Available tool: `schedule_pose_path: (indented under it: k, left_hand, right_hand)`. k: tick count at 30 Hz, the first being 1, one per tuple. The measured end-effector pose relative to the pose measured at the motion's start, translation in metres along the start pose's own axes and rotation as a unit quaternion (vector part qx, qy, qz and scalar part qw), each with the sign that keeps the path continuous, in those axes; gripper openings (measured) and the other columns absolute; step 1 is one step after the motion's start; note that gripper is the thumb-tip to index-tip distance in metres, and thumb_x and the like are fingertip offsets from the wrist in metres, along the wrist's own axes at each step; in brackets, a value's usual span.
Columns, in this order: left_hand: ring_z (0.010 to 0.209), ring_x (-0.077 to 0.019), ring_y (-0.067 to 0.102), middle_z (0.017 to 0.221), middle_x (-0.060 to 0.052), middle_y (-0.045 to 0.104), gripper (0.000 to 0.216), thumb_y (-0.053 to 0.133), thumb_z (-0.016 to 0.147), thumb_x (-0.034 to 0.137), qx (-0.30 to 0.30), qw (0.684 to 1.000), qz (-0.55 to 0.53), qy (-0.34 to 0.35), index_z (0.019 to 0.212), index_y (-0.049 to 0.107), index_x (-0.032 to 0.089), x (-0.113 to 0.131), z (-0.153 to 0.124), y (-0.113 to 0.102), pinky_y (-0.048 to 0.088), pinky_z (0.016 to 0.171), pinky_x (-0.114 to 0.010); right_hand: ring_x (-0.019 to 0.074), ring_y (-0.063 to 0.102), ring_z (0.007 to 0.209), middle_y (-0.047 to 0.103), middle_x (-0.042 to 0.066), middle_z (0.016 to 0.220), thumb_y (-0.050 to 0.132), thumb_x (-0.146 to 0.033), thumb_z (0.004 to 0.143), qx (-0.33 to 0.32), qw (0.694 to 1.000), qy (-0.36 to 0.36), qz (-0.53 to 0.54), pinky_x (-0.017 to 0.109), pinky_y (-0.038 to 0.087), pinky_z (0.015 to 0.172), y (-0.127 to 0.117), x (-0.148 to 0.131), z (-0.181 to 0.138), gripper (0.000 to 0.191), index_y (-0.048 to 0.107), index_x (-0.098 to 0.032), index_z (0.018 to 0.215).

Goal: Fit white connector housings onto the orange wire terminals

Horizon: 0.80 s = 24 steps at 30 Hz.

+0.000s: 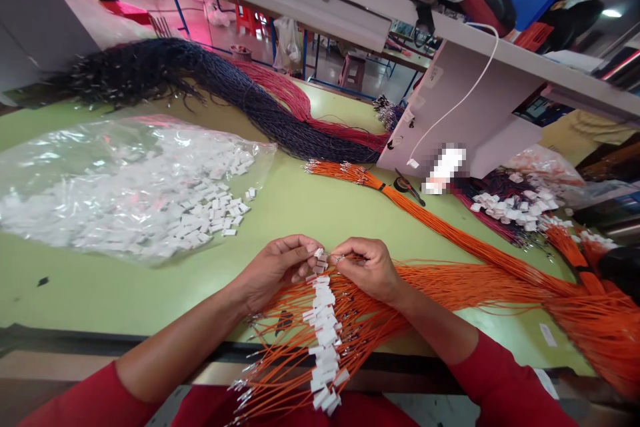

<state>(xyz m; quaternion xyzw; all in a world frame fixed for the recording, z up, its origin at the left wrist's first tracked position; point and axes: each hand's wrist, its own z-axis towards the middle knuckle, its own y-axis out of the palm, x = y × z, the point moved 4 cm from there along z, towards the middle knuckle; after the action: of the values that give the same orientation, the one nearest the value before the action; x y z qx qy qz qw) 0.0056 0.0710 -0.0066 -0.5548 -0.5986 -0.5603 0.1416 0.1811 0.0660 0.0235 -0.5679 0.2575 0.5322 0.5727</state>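
Note:
My left hand [278, 268] pinches a small white plastic connector [319, 253] between thumb and fingers. My right hand [369, 268] is closed on the end of a thin orange wire [342, 257], its tip touching the connector. Below both hands, a fan of orange wires [295, 347] with a row of white connectors [324, 333] fitted on them spreads over the near table edge toward my lap.
A clear plastic bag of loose white connectors [150, 193] lies at left on the green table [300, 207]. Black wire bundles [210, 87] and red wire bundles [310, 113] lie at the back. A long orange wire bundle [450, 227] runs right, past more connectors [510, 207] and a white stand [465, 120].

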Motion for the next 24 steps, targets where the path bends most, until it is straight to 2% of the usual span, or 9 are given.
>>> schedule_pose_path:
  k: [6, 10, 14, 17, 21, 24]
  left_hand:
    - [0.048, -0.0042, 0.041, 0.062, 0.002, 0.061, 0.036, 0.085, 0.07, 0.046, 0.012, 0.999, 0.028, 0.012, 0.078, 0.071, 0.014, 0.0, -0.002, 0.001, 0.028, 0.045, -0.017]
    - [0.049, -0.0059, 0.044, 0.061, 0.001, 0.062, 0.036, 0.08, 0.075, 0.049, 0.047, 0.991, 0.101, 0.07, 0.08, 0.07, 0.015, 0.002, -0.003, 0.001, 0.03, 0.046, -0.018]
    - [0.054, -0.0074, 0.05, 0.063, 0.002, 0.064, 0.027, 0.076, 0.079, 0.042, 0.054, 0.973, 0.181, 0.133, 0.081, 0.07, 0.016, 0.003, -0.005, 0.006, 0.038, 0.052, -0.019]
    - [0.056, -0.008, 0.052, 0.066, 0.001, 0.066, 0.027, 0.075, 0.079, 0.042, 0.031, 0.974, 0.186, 0.13, 0.079, 0.07, 0.015, 0.001, -0.005, 0.01, 0.039, 0.053, -0.02]
    - [0.049, -0.0074, 0.047, 0.061, 0.002, 0.063, 0.031, 0.076, 0.078, 0.045, 0.033, 0.986, 0.131, 0.099, 0.078, 0.068, 0.015, -0.001, -0.004, 0.01, 0.035, 0.048, -0.02]
    - [0.049, -0.0075, 0.047, 0.059, 0.002, 0.062, 0.031, 0.077, 0.077, 0.045, 0.035, 0.986, 0.133, 0.098, 0.078, 0.067, 0.015, -0.003, -0.003, 0.009, 0.033, 0.047, -0.02]
  right_hand:
    - [0.0114, 0.061, 0.059, 0.074, 0.003, 0.07, 0.064, -0.015, 0.082, -0.013, 0.999, -0.013, -0.041, 0.02, 0.044, 0.055, 0.0, -0.004, 0.001, 0.013, 0.076, -0.015, 0.08]
    - [0.0108, 0.058, 0.055, 0.071, 0.002, 0.066, 0.061, -0.012, 0.079, -0.018, 0.996, -0.021, -0.09, 0.02, 0.041, 0.054, 0.001, -0.008, 0.001, 0.014, 0.074, -0.015, 0.075]
    - [0.0118, 0.06, 0.058, 0.072, 0.003, 0.067, 0.06, -0.013, 0.079, -0.033, 0.993, -0.026, -0.107, 0.021, 0.043, 0.058, 0.004, -0.008, 0.0, 0.014, 0.074, -0.015, 0.075]
    - [0.0125, 0.061, 0.062, 0.073, 0.003, 0.07, 0.061, -0.015, 0.079, -0.049, 0.995, -0.005, -0.086, 0.021, 0.044, 0.06, 0.004, -0.007, 0.002, 0.013, 0.074, -0.014, 0.077]
    - [0.0109, 0.058, 0.058, 0.07, 0.001, 0.068, 0.061, -0.017, 0.08, -0.076, 0.994, 0.074, -0.031, 0.019, 0.042, 0.054, 0.005, -0.002, 0.003, 0.012, 0.072, -0.014, 0.08]
    - [0.01, 0.055, 0.056, 0.067, -0.001, 0.065, 0.062, -0.016, 0.08, -0.069, 0.995, 0.07, -0.025, 0.019, 0.041, 0.053, 0.009, 0.001, 0.001, 0.009, 0.069, -0.015, 0.075]
